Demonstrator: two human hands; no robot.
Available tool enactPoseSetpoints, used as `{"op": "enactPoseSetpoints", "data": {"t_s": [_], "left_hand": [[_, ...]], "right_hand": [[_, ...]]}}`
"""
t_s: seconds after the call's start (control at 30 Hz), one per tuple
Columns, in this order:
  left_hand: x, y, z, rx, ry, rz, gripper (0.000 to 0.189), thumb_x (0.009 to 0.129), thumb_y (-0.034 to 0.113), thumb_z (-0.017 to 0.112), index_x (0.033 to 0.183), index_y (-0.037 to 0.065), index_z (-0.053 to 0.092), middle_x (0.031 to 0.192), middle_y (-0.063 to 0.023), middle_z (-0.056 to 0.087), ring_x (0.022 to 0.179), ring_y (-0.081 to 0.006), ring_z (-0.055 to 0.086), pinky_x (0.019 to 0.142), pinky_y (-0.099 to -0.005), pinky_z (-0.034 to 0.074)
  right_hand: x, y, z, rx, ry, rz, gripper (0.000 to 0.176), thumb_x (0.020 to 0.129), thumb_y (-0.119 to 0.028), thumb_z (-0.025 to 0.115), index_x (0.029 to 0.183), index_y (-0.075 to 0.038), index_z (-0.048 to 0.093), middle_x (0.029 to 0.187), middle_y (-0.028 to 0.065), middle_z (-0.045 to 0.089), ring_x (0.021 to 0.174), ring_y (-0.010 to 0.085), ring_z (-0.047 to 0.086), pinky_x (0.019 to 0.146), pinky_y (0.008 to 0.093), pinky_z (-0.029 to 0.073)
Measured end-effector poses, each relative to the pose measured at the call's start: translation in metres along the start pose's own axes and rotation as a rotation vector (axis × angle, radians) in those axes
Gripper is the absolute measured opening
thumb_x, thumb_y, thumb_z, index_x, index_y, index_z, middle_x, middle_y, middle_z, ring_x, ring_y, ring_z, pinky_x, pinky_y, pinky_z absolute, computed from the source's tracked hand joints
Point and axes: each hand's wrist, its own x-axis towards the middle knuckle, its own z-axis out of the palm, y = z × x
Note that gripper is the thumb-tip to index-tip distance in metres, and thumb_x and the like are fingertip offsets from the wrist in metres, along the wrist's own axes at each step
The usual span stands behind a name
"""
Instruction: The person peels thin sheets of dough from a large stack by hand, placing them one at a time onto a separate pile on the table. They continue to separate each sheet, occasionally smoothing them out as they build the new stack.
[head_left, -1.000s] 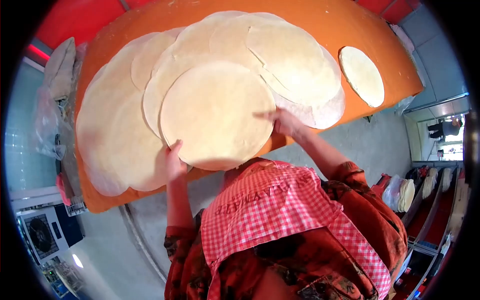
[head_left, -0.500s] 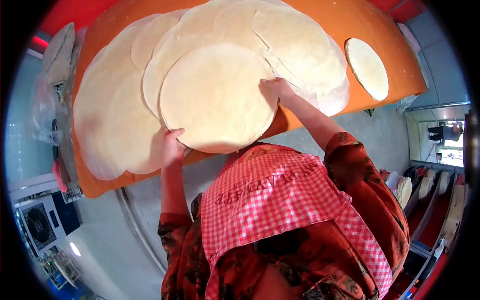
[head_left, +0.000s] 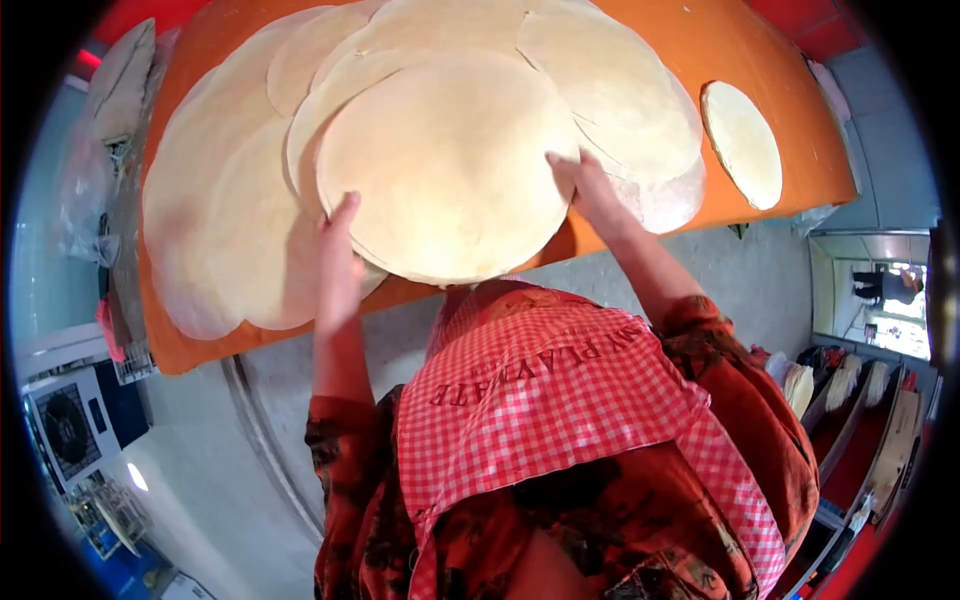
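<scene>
A large round, thin dough sheet (head_left: 450, 165) is held between my two hands at the near side of the table, its front edge close to my apron. My left hand (head_left: 340, 240) grips its left edge, thumb on top and fingers underneath. On the right edge, my right hand (head_left: 580, 180) is closed the same way, thumb over the surface. Behind and beneath it, overlapping dough sheets (head_left: 220, 220) spread to the left, and more sheets (head_left: 620, 100) overlap on the right. A separate smaller round (head_left: 742, 145) lies farther right.
An orange cloth (head_left: 690, 35) covers the table. A clear plastic bag (head_left: 90, 210) hangs at the left. Below it, on the floor side, stands a box with a fan grille (head_left: 70, 425). Shelves with red surfaces (head_left: 860, 440) are at the lower right.
The held dough sheet has shifted slightly away from me and looks raised and wider. My left hand has moved up along its left edge; my right hand has moved a little right.
</scene>
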Motion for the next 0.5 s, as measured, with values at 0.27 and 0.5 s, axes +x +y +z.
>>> {"op": "enactPoseSetpoints", "data": {"t_s": [0.27,0.5], "left_hand": [[0.007,-0.023,-0.017,0.282,-0.086,-0.083,0.045,0.092,0.025,0.058,0.129,0.002,0.048,0.122,-0.0117,0.059,0.110,-0.0240,0.059,0.090,-0.0384,0.049],[-0.010,-0.007,0.002,0.250,0.019,-0.133,0.040,0.091,0.017,0.059,0.126,0.002,0.049,0.117,-0.0126,0.060,0.110,-0.0245,0.058,0.089,-0.0379,0.050]], "right_hand": [[0.035,0.007,-0.038,-0.044,-0.060,0.281,0.040,0.096,-0.023,0.045,0.128,0.000,0.050,0.120,0.0151,0.059,0.108,0.0276,0.060,0.090,0.0362,0.049],[0.078,0.071,-0.088,-1.582,-0.225,-0.382,0.026,0.089,-0.020,0.059,0.106,0.000,0.060,0.101,0.0096,0.065,0.091,0.0234,0.064,0.077,0.0322,0.051]]}}
